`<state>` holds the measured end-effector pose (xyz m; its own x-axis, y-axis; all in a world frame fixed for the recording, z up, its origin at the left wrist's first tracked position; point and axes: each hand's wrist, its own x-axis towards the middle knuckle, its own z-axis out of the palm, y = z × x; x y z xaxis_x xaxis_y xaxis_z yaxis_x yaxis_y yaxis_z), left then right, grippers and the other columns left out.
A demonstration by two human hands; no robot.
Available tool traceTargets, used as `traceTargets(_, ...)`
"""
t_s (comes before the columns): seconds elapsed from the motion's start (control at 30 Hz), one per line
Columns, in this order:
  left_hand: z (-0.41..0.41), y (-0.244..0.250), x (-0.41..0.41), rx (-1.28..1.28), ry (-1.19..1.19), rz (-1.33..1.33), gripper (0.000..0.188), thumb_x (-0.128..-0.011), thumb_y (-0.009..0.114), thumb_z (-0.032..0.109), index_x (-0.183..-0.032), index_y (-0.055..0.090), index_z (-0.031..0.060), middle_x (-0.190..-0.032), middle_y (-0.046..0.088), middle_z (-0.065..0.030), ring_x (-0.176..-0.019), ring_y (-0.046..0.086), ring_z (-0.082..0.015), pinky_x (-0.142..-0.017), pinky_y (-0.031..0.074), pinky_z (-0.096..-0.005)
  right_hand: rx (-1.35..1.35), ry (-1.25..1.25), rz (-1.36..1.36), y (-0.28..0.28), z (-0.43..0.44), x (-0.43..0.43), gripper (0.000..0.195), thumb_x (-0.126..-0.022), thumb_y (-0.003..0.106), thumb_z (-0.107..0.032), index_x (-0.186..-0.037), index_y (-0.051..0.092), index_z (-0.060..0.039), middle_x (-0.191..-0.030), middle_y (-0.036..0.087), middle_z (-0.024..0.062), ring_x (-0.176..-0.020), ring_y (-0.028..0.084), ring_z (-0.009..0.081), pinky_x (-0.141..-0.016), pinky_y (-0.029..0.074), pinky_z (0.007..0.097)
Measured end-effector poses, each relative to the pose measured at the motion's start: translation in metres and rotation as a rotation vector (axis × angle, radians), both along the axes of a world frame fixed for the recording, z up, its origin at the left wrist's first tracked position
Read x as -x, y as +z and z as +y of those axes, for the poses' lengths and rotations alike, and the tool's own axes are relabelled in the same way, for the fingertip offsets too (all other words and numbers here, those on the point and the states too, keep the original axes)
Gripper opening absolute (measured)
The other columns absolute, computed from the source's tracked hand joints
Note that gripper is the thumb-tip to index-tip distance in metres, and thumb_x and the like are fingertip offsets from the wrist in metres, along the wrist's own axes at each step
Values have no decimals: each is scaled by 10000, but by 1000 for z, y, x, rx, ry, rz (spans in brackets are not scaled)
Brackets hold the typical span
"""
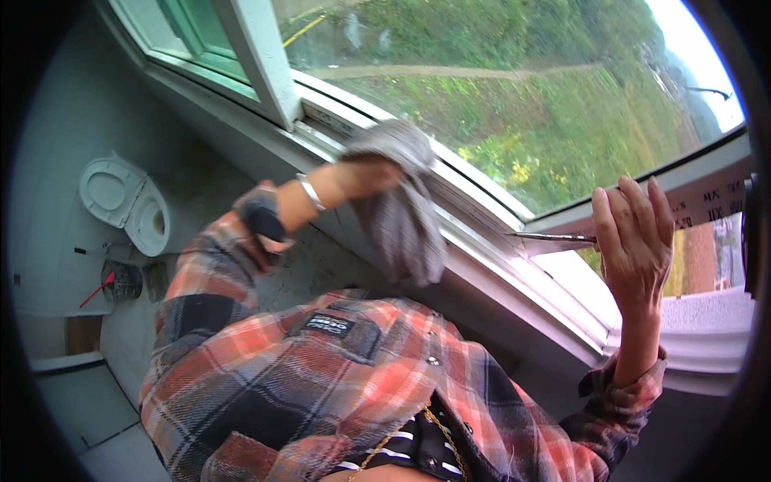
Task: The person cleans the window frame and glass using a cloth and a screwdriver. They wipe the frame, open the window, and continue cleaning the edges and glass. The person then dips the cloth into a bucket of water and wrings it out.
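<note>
My left hand (373, 175), blurred and with a silver bangle at the wrist, holds a crumpled grey cloth (403, 235) over the lower track of a white sliding window (470, 223). The cloth drapes over the hand and hangs down past the inner sill. At the right, my right hand (635, 247) is raised by the upright window frame (711, 199), its fingertips at the frame's edge. A thin, pointed metal tool (551, 237) sticks out from this hand towards the frame's lower corner; its handle is hidden.
A white toilet (147, 220) with its lid up stands on the floor at the left. Near it are a dark bin (123, 282) and a red-handled tool (99, 289). Another window sash (259, 60) stands at the upper left. Outside the glass lie grass, bushes and a path.
</note>
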<state>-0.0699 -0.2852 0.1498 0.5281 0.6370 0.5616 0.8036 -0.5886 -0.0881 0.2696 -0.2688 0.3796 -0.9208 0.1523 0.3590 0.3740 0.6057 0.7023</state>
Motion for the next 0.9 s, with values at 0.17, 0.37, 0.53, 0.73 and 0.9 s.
traceTargets(0.17, -6, 23, 46, -113, 246, -368, 138, -784, 685, 123, -823, 650, -5, -820, 646, -143, -779, 610, -313, -749, 466, -381, 65, 23, -39, 4, 6, -12, 251, -708, 616, -93, -954, 590, -50, -893, 640, 41, -989, 581, 189, -1018, 370, 355)
traceTargets(0.37, -13, 42, -16, -147, 41, -165, 104, -793, 655, 95, -888, 680, 60, -892, 662, -114, -832, 615, -279, -765, 473, -376, 99, 182, 15, 3, 20, -5, 289, -636, 631, -112, -911, 585, -32, -852, 611, 40, -943, 582, 186, -963, 404, 333)
traceTargets(0.53, -30, 46, -80, 344, -126, -324, 168, -822, 598, 268, -909, 647, 133, -953, 625, -70, -893, 580, -267, -805, 451, -398, 120, 162, 20, 3, 16, -35, 269, -654, 633, -96, -915, 592, -43, -866, 634, 34, -954, 587, 182, -964, 403, 332)
traceTargets(0.73, -15, 89, -99, 226, -250, -209, 509, -771, 648, 486, -1111, 596, 110, -1134, 567, -122, -1090, 492, -352, -961, 360, -458, 117, 55, 64, -10, 25, -104, 204, -688, 625, -77, -891, 607, -69, -871, 652, 27, -959, 604, 175, -942, 427, 343)
traceTargets(0.9, 20, 90, -134, 264, -348, -42, 571, -767, 656, 463, -1190, 538, 98, -1177, 546, -146, -1107, 491, -362, -972, 357, -463, 114, -22, 119, -29, 43, -159, 200, -704, 598, -58, -904, 579, -58, -843, 629, 29, -917, 599, 180, -926, 427, 347)
